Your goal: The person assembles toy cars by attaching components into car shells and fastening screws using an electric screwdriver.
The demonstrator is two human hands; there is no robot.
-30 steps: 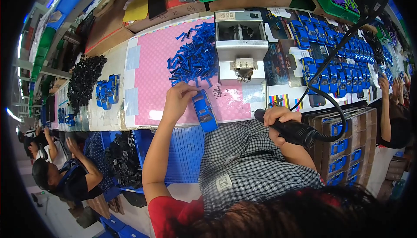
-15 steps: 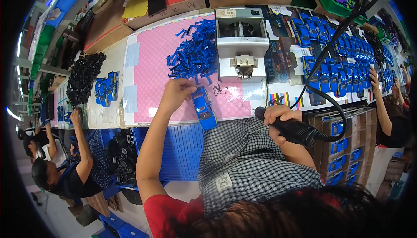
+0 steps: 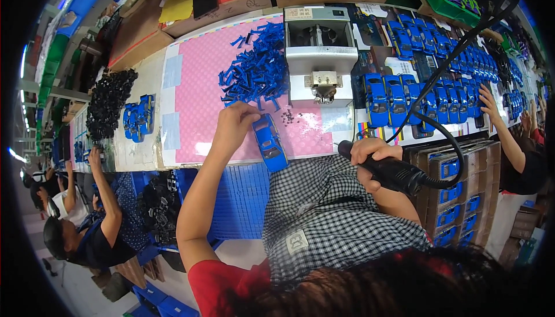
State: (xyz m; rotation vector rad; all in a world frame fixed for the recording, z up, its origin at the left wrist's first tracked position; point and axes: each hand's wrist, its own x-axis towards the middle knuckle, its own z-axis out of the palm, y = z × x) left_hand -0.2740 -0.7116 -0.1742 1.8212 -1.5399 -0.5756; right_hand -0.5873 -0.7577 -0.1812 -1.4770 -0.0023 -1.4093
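A blue toy car (image 3: 270,146) lies at the table's near edge, its near end reaching toward my checked apron. My left hand (image 3: 233,125) is closed in a pinch at the car's far left corner; its fingertips partly cover that spot. In my right hand (image 3: 373,158) is a black corded electric screwdriver (image 3: 396,174), its tip pointing left, held apart from the car. Beyond the left hand lies a heap of small blue plastic parts (image 3: 254,68). Tiny dark screws (image 3: 289,117) are scattered on the pink mat (image 3: 202,97), right of the car.
A metal screw feeder (image 3: 321,59) stands behind the screws. Rows of blue cars (image 3: 399,100) fill the right side, where a co-worker's hand (image 3: 490,106) touches them. The screwdriver's cable (image 3: 445,126) loops across. Black parts (image 3: 110,103) and a few cars (image 3: 137,118) lie left.
The near row of cars at the right has extended leftward toward the feeder, and the co-worker's hand there has shifted left. My hands, the car and the screwdriver have hardly moved.
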